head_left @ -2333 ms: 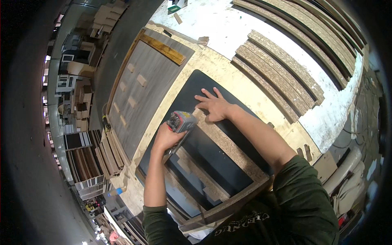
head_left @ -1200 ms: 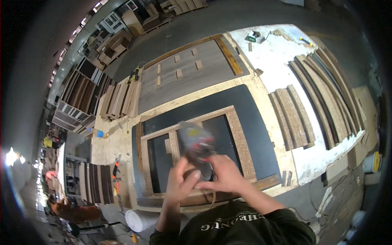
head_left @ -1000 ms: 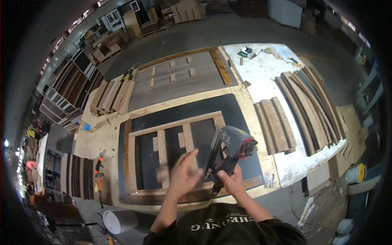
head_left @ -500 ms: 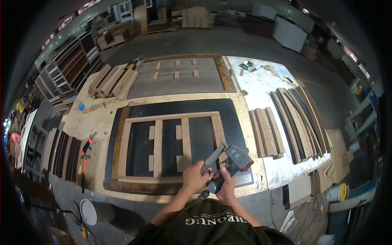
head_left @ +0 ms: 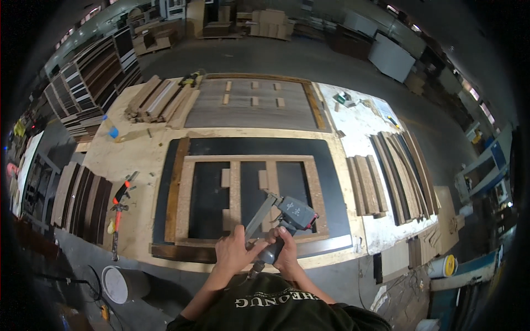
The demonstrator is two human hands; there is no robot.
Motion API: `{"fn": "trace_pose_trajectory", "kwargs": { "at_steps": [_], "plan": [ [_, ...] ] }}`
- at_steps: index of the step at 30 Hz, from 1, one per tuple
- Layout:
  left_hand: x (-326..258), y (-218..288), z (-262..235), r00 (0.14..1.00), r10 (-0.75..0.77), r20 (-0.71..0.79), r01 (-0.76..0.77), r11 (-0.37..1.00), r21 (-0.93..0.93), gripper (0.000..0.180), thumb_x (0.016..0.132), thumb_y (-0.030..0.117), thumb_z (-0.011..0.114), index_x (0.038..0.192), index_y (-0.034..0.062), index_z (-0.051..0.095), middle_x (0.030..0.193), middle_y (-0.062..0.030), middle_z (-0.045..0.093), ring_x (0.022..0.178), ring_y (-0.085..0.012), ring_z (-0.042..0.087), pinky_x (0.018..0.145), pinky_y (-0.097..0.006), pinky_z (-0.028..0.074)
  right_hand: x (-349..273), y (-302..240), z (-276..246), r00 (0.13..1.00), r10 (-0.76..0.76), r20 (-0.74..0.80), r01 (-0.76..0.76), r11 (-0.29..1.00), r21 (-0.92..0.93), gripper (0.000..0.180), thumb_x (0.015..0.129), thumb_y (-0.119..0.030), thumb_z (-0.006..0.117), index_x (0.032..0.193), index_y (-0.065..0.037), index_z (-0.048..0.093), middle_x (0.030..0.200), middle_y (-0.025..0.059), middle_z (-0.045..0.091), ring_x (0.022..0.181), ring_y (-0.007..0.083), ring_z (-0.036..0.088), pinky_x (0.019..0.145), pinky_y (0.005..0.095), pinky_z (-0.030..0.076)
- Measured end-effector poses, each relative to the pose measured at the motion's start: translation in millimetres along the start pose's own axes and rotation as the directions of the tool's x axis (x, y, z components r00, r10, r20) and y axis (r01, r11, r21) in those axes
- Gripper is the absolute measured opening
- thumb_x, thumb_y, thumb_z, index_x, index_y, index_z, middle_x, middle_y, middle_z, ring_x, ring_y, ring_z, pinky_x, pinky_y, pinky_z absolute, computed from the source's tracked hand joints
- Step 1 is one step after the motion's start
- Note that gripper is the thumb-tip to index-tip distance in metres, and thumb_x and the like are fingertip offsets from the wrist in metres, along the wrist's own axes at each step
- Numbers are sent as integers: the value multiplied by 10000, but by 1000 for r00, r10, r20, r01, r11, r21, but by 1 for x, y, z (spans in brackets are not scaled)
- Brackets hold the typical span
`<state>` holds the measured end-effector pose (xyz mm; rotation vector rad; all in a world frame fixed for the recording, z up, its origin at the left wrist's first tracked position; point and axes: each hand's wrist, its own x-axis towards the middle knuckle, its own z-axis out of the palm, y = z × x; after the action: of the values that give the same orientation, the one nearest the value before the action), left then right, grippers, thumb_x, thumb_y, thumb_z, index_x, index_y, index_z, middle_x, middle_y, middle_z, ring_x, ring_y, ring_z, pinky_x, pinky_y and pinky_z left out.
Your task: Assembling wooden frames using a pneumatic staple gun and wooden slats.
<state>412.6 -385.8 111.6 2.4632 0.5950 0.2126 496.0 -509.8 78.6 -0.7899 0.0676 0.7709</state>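
In front of my body I hold a grey and black pneumatic nail gun (head_left: 297, 213). My left hand (head_left: 232, 252) is closed around the lower end of its long magazine. My right hand (head_left: 285, 251) grips the handle, with an air hose fitting below it. Under the gun lies a slatted wooden frame (head_left: 316, 193), resting on a black panel (head_left: 259, 147). Small wood blocks (head_left: 226, 177) sit against its inner slats. A brown strip (head_left: 177, 193) runs along the panel's left side, and another brown strip (head_left: 187, 252) lies along the near edge, partly covered by my left arm.
A grey-brown panel (head_left: 254, 113) with small blocks lies farther back. Wood strips are stacked at the far left (head_left: 157, 99), near left (head_left: 80, 198) and right (head_left: 406, 176). A hammer (head_left: 116, 229) and orange-handled pliers (head_left: 121, 191) lie left. A white bucket (head_left: 117, 284) stands below.
Both hands and the nail gun have moved left over the frame, toward its middle slats. The view has shifted, so the table appears farther right. My grip stays on the gun.
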Motion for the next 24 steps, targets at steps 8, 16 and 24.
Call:
{"fn": "trace_pose_trajectory", "kwargs": {
  "at_steps": [8,16,24],
  "plan": [
    [-5,-74,-44,997,29,75,-23,997,-77,596,773,510,655,1047,14,471,1006,-222,594,947,-407,582,753,-455,471,8,72,47,996,-47,-73,43,998,-54,216,830,-278,592,779,-88,504,724,36,487,710,161,482,692,280,400],
    [-15,-111,-24,989,14,-149,-33,992,-122,333,766,284,632,935,65,446,851,-175,611,759,-397,610,630,-485,481,8,111,61,980,13,-199,-15,1000,-12,182,814,-259,621,788,-111,519,722,31,516,669,176,524,663,314,469],
    [-17,-115,-21,983,18,-182,-53,981,-187,289,784,246,641,872,64,434,663,-189,573,683,-412,593,572,-485,447,-3,117,64,964,-80,-255,59,995,-86,187,802,-262,602,769,-98,520,691,40,520,644,179,515,612,311,434]
  ]
}}
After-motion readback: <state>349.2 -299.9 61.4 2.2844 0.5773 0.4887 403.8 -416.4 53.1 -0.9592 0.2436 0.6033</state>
